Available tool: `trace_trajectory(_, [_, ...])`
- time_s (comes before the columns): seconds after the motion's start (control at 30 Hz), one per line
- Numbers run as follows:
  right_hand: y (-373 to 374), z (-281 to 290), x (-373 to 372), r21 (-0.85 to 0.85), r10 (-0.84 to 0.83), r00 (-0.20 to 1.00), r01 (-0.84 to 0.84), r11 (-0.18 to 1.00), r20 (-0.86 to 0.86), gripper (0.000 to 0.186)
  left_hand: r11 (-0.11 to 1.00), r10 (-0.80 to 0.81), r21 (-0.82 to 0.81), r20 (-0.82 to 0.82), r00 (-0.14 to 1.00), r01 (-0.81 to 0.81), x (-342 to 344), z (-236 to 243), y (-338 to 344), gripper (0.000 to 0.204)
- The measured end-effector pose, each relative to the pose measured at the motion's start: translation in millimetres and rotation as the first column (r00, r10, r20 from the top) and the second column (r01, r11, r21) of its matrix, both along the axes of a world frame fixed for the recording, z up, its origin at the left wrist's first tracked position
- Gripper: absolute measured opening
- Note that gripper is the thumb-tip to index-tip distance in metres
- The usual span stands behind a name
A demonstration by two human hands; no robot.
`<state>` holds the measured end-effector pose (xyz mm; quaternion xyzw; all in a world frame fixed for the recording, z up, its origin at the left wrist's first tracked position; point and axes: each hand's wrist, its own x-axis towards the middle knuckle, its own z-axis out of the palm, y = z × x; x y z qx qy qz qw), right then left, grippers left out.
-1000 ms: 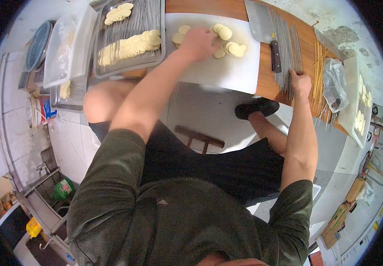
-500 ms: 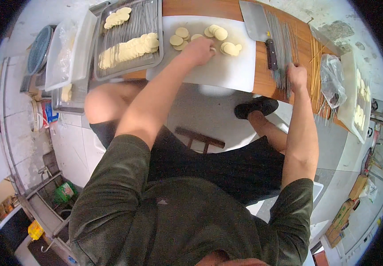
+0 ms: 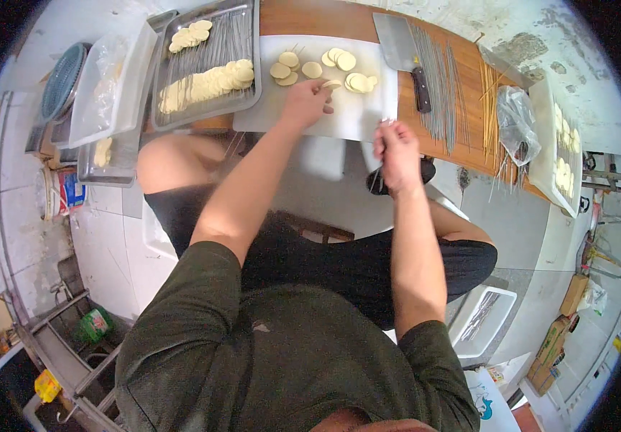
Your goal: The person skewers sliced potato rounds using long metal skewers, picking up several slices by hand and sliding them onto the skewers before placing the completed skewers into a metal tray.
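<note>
My left hand [image 3: 307, 104] is over the white cutting board [image 3: 364, 126], its fingers closed on a thin round pale-yellow slice [image 3: 333, 84]. Several more such slices lie just beyond it in small groups, one group [image 3: 358, 83] to its right. Off the board's near right corner is my right hand [image 3: 399, 147], its fingers pinched together. Thin lines below it and a bright glint at its fingertips look like metal skewers; how many, I cannot tell. Loose grey metal skewers [image 3: 436, 97] lie on the wooden table to the right, beside a cleaver [image 3: 421, 90] with a dark handle.
At the left, a metal tray [image 3: 259, 65] holds rows of skewered slices. A white bin [image 3: 112, 93] with clear plastic stands beside it. Wooden sticks [image 3: 490, 108], a clear plastic bag [image 3: 518, 122] and a white tray [image 3: 541, 151] of slices are at the right.
My right hand has come from the skewer pile leftward to the board's near edge. My left hand has drawn back slightly left, with a slice now showing in its fingers. The view has shifted.
</note>
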<state>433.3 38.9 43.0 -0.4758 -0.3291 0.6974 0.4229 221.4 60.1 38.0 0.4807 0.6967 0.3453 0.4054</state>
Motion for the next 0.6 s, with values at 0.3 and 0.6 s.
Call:
trace_trajectory(0.3, [-58.3, -16.5, -28.8, -0.12, 0.141, 0.99, -0.139, 0.983, 0.012, 0.011, 0.956, 0.237, -0.06, 0.735, 0.635, -0.287, 7.6, 4.0, -14.8, 0.037])
trace_trajectory(0.6, [-56.5, -21.0, -25.5, -0.135, 0.147, 0.989, -0.148, 0.98, -0.014, 0.01, 0.948, 0.236, -0.068, 0.804, 0.546, -0.31, 2.4, 5.6, -9.2, 0.017])
